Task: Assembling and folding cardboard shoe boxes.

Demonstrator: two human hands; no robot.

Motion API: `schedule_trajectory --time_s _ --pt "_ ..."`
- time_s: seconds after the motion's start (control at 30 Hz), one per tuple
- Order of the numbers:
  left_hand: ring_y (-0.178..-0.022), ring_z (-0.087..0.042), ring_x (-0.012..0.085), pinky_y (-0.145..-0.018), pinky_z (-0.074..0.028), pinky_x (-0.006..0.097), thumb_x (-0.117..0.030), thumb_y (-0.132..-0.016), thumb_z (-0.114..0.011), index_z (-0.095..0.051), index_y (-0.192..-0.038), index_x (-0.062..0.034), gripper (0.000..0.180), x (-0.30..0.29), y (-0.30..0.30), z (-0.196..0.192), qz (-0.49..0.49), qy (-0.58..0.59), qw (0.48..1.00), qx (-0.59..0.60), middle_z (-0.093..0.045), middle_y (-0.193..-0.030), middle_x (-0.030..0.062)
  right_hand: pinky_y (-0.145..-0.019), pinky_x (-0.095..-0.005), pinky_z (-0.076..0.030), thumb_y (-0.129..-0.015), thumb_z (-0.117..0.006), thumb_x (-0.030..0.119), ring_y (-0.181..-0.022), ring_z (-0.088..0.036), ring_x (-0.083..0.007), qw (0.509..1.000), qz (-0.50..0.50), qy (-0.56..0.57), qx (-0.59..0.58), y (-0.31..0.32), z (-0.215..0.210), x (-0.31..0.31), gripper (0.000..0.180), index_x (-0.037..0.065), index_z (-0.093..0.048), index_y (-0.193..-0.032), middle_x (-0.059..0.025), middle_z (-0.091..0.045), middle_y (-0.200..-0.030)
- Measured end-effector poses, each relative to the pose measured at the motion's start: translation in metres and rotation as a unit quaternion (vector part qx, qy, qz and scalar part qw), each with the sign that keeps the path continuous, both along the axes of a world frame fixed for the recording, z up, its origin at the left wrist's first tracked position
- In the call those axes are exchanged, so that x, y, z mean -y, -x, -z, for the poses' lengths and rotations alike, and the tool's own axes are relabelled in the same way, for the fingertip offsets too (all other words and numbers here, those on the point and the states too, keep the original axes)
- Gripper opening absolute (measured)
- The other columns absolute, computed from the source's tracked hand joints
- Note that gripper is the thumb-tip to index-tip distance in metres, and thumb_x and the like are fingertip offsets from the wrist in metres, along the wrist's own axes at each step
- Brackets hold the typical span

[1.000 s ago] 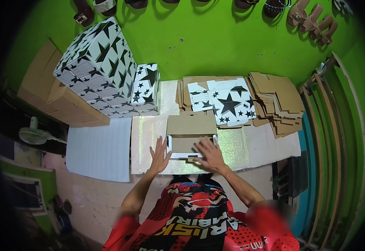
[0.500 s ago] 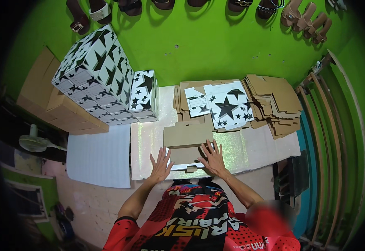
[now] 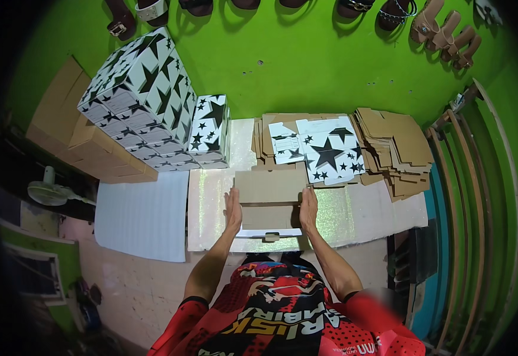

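Note:
Directly in front of me a small cardboard box stands on the table, its brown inside facing up. Its lid flap is raised at the back, and a small tab sticks out at the white front edge. My left hand is upright along the box's left side, fingers stretched and nothing grasped. Opposite it, my right hand lies flat along the right side, fingers straight and pointing away from me. Both palms face inward and appear to touch the side walls.
Behind the box lie flat star-printed cardboard blanks and a pile of brown blanks. Finished star-printed boxes are stacked high at the left, beside brown cartons. Sandals hang along the green wall. A wooden rack stands at right.
Both hands have gone from spread palm-down over the box's front corners to upright along its sides, slightly farther from me. The lid flap stays raised.

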State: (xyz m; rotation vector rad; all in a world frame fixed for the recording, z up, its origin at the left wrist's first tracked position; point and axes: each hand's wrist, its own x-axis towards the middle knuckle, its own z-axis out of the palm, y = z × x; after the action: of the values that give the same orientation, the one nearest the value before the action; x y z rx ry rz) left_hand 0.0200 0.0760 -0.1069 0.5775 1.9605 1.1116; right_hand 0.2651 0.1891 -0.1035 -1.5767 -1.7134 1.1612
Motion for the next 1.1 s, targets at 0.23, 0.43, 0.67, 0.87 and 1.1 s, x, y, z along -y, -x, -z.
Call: schedule_trajectory --time_s 0.23,0.43,0.67,0.87,1.1 --pt "-0.161 -0.021 0.0298 -0.129 0.003 0.052 -0.064 -0.108 -0.035 -0.079 -0.102 -0.0043 0.075 0.012 0.014 0.02 -0.264 -0.244 0.924 0.134 -0.047 -0.163 0.0141 -0.12 -0.0408 -0.03 -0.112 -0.036 0.056 -0.139 -0.047 -0.0338 0.953 0.106 0.032 -0.282 0.0 -0.003 0.002 0.074 -0.005 -0.05 -0.15 -0.0199 -0.055 -0.143" --pt "-0.161 -0.02 0.0333 -0.129 0.001 0.053 -0.066 -0.107 -0.036 -0.079 -0.096 -0.0044 0.076 0.027 0.022 0.006 -0.169 -0.213 0.95 0.15 -0.047 -0.163 0.0152 -0.113 -0.0381 -0.034 -0.11 -0.035 0.063 -0.12 -0.056 -0.0239 0.939 0.1 0.08 -0.319 -0.021 -0.016 -0.003 0.076 -0.005 -0.063 -0.131 -0.0135 -0.068 -0.119" --pt "-0.163 -0.013 0.0346 -0.129 -0.011 0.053 -0.051 -0.109 -0.047 -0.072 -0.131 -0.0005 0.061 0.073 0.03 -0.028 0.062 -0.183 0.981 -0.026 -0.032 -0.17 0.0219 -0.116 -0.0441 -0.038 -0.108 -0.048 0.049 -0.137 -0.053 -0.0353 0.986 -0.06 -0.062 -0.141 -0.062 -0.041 0.014 0.055 0.002 -0.076 -0.113 -0.0206 -0.062 -0.141" --pt "-0.163 -0.009 0.0416 -0.124 -0.005 0.07 -0.061 -0.078 -0.085 -0.058 -0.153 -0.0242 0.087 0.096 0.013 -0.055 0.318 -0.101 0.893 -0.3 -0.019 -0.174 0.0236 -0.125 -0.0576 -0.027 -0.087 -0.077 0.057 -0.151 -0.039 -0.0414 0.924 -0.284 -0.246 0.066 -0.077 -0.056 0.038 0.06 0.013 -0.073 -0.128 -0.0171 -0.047 -0.161" --pt "-0.161 -0.017 0.0419 -0.124 -0.009 0.072 -0.059 -0.081 -0.083 -0.059 -0.152 -0.0277 0.081 0.089 -0.005 -0.051 0.396 -0.083 0.836 -0.37 -0.025 -0.173 0.0177 -0.129 -0.0615 -0.018 -0.088 -0.071 0.068 -0.155 -0.034 -0.0321 0.843 -0.419 -0.291 0.172 -0.059 -0.04 0.051 0.073 0.025 -0.062 -0.146 -0.0063 -0.045 -0.164"
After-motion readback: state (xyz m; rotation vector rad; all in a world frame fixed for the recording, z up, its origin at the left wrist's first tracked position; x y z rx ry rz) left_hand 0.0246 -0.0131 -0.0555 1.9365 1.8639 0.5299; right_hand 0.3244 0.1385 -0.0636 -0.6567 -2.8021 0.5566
